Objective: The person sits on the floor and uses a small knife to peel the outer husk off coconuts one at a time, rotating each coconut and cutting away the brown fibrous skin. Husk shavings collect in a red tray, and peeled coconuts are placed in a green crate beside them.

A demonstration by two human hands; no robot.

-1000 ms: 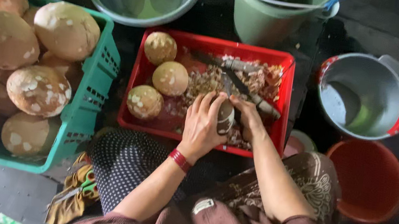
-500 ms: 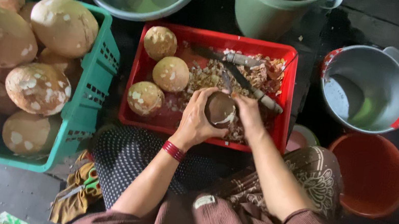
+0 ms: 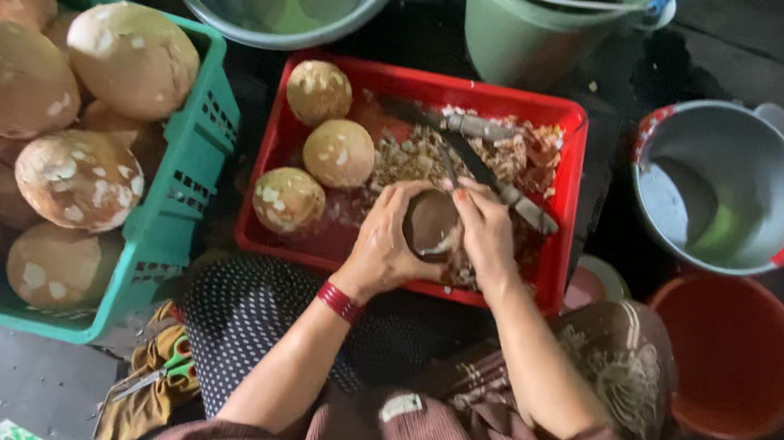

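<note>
- Head view, item held: one brown coconut shell [image 3: 432, 223], hollow side up, over the near half of the red tray [image 3: 307, 249].
- Left hand [image 3: 386, 250]: closed around the shell from its nine o'clock side, fingers wrapped under and about it; red bangle [image 3: 341, 302] at the wrist.
- Right hand [image 3: 483, 232]: curled against the shell's three o'clock rim, thumb at the edge; whether it pinches a tool cannot be told.
- Knife [image 3: 497, 186]: lies across the heap of husk scraps [image 3: 420, 158], at one o'clock of the shell, just beyond the right fingertips.
- Three peeled coconuts [image 3: 340, 153]: in the tray at ten o'clock of the shell, apart from both hands.
- Green basket [image 3: 173, 211]: at nine o'clock, piled with larger coconuts.
- Metal pot [image 3: 719, 192] at three o'clock; red bowl [image 3: 732, 356] at four o'clock; green bucket [image 3: 528, 26] at twelve o'clock.
- Handling judgement: a firm, steady left grip over the tray keeps scraps falling inside it; fingers are best kept clear of the blade nearby.
</note>
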